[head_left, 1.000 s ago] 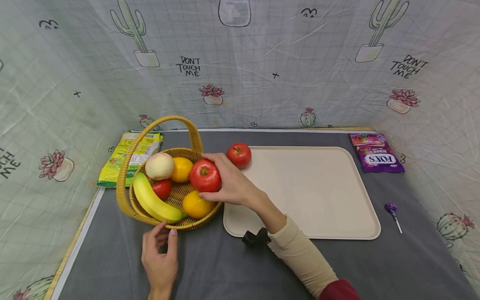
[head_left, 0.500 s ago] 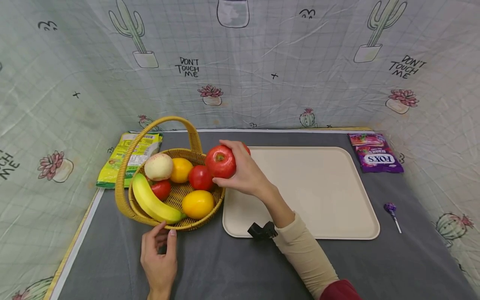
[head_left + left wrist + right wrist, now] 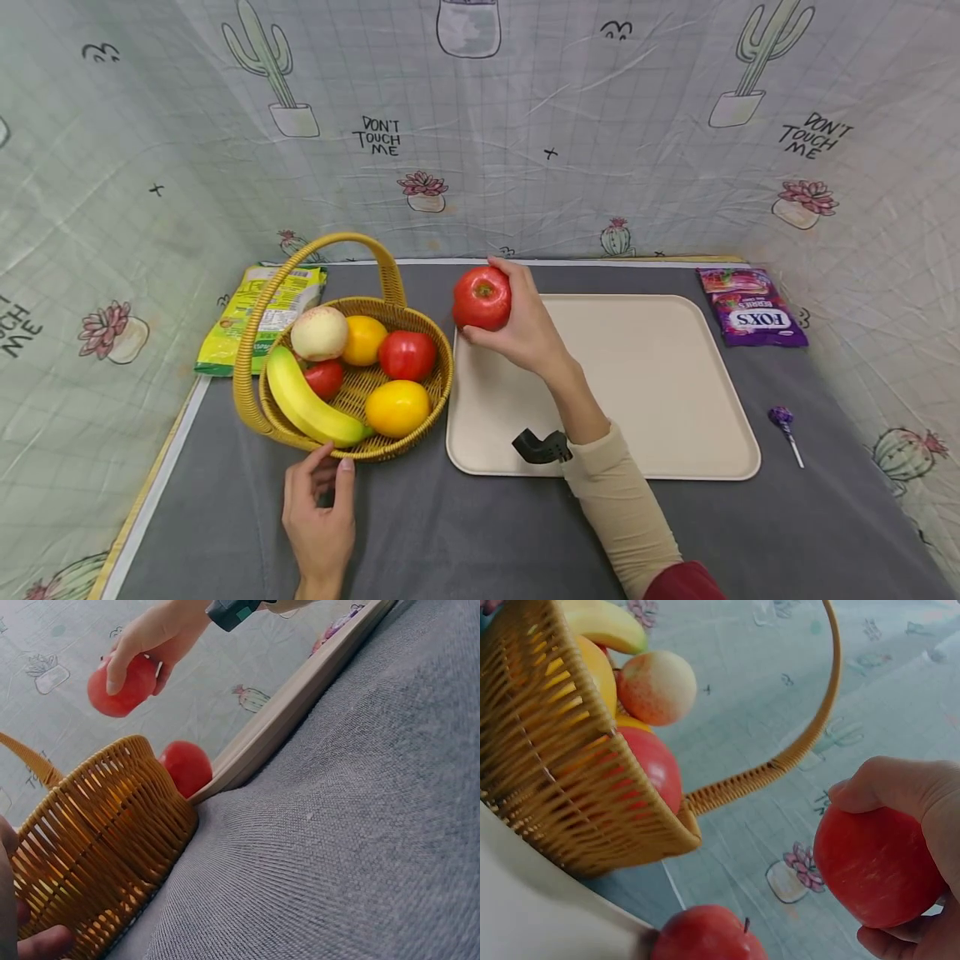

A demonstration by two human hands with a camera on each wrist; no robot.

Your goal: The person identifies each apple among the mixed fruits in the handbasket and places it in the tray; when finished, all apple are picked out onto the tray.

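My right hand (image 3: 528, 325) grips a red apple (image 3: 482, 297), thumb and fingers round its side, raised over the back left corner of the beige tray (image 3: 607, 383). Below it, hidden in the head view, a second red apple (image 3: 186, 766) sits at the tray's corner beside the basket. My left hand (image 3: 318, 512) rests its relaxed fingertips at the front rim of the wicker basket (image 3: 358, 392). Inside lie a banana (image 3: 303, 408), a pale peach (image 3: 319, 332), an orange (image 3: 364, 340), a yellow-orange fruit (image 3: 397, 409), a red apple (image 3: 407, 356) and a smaller red fruit (image 3: 325, 379).
A tall handle (image 3: 255, 350) arches over the basket. Behind it lies a yellow-green packet (image 3: 232, 333). A purple FOX'S candy bag (image 3: 753, 308) and a purple-wrapped lollipop (image 3: 784, 425) are right of the tray. Printed cloth (image 3: 487, 125) walls the grey tabletop (image 3: 450, 542) at the back and sides.
My right hand has carried the red apple out of the basket, rightward and back, over the tray's corner. It now covers the apple there. The left hand has stayed at the rim.
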